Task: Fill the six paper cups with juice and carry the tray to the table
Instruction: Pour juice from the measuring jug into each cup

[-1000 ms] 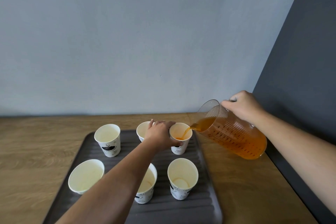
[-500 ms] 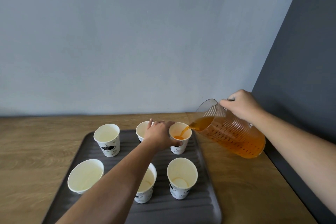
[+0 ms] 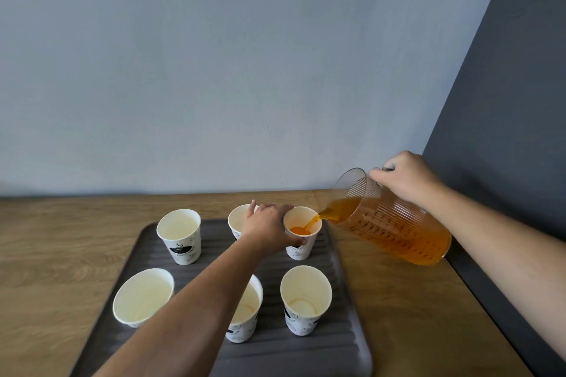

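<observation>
Several white paper cups stand in two rows on a dark ribbed tray [image 3: 346, 330]. My left hand [image 3: 266, 228] grips the back right cup [image 3: 301, 249], thumb on its front. My right hand [image 3: 404, 177] holds the handle of a clear ribbed pitcher [image 3: 395, 229], tilted left. Orange juice streams from its spout into that cup, which has a little juice at the bottom. The back left cup [image 3: 180, 236], front left cup [image 3: 142, 297] and front right cup [image 3: 306, 300] look empty. My left forearm partly hides the back middle cup [image 3: 237, 219] and front middle cup [image 3: 245, 315].
The tray lies on a wooden counter [image 3: 61, 254] against a pale blue wall [image 3: 214, 70]. A dark grey panel [image 3: 505, 131] closes off the right side, close behind the pitcher. Bare wood shows to the left and right of the tray.
Juice keeps pouring; the level in the back right cup has risen slightly. Both hands and the pitcher have stayed nearly in place.
</observation>
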Motion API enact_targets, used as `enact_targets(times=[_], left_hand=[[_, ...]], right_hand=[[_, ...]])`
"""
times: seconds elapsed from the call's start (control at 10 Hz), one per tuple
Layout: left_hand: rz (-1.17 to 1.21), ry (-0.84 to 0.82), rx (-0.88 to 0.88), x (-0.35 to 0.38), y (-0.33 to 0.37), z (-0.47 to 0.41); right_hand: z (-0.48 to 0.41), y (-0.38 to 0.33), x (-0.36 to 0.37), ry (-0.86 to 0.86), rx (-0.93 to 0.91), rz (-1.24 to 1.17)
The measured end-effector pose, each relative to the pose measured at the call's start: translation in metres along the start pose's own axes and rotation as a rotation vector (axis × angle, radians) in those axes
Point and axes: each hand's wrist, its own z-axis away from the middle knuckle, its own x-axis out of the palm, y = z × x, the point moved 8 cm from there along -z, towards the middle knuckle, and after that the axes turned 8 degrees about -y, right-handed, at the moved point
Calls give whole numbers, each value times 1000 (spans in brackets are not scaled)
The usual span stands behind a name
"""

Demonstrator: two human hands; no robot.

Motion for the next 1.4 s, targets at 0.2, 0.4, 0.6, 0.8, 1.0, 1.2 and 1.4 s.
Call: enact_targets(times=[0.2, 0.4, 0.6, 0.8, 1.0, 1.2, 1.4], left_hand=[[1, -8, -1, -1, 2, 1], [-1, -9, -4, -1, 1, 1], [-4, -6, -3, 0, 0, 1], [-2, -10, -4, 0, 0, 0], [-3, -19, -7, 0, 0, 0], [0, -16, -8, 2, -1, 0], [4, -14, -3, 2, -1, -2]], right_hand=[[1, -4, -3, 4, 5, 20], [0, -6, -4, -1, 14, 29], [0, -6, -3, -3, 13, 20], [1, -8, -2, 2, 10, 16], [0, -9, 1, -17, 6, 10], [0, -11, 3, -24, 13, 7], [1, -12, 3, -27, 24, -15]])
